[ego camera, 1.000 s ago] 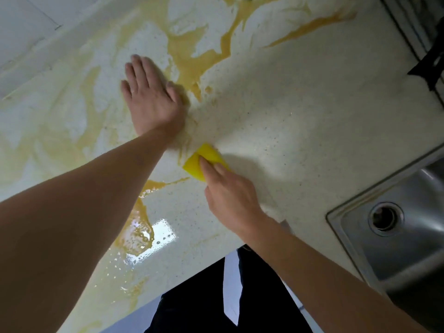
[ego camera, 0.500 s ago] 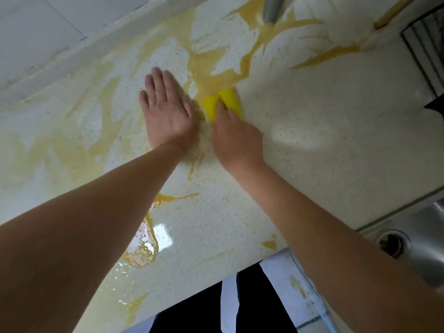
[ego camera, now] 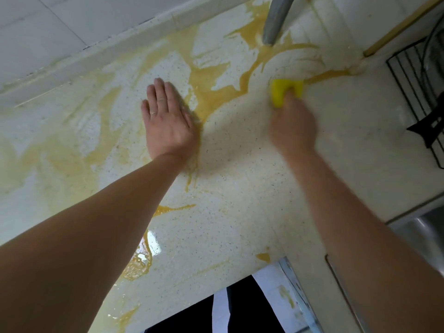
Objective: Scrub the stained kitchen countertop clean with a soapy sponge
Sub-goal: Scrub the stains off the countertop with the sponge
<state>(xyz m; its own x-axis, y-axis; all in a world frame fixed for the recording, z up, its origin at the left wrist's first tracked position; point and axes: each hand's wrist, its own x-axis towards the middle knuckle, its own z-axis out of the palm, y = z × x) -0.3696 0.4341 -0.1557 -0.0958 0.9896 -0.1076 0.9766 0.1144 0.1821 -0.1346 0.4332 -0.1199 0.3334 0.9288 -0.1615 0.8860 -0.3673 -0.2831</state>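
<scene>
A pale speckled countertop [ego camera: 240, 183] carries wide yellow-brown stains [ego camera: 216, 92] across its back and left, plus a wet glossy puddle [ego camera: 141, 258] near the front edge. My right hand [ego camera: 292, 126], blurred by motion, grips a yellow sponge [ego camera: 283, 91] and presses it on the counter at the end of a stain streak. My left hand [ego camera: 168, 121] lies flat with straight fingers on the counter, left of the sponge, its edge against the stain.
A grey metal tube [ego camera: 276, 18] comes down to the counter at the back. A black wire rack [ego camera: 418, 92] stands at the right edge. A steel sink [ego camera: 422, 227] shows at the lower right. White wall tiles [ego camera: 48, 32] run behind.
My right hand has swept the sponge away from my left hand, to the right and further back. The left hand stayed flat in place. The view has shifted toward the back wall.
</scene>
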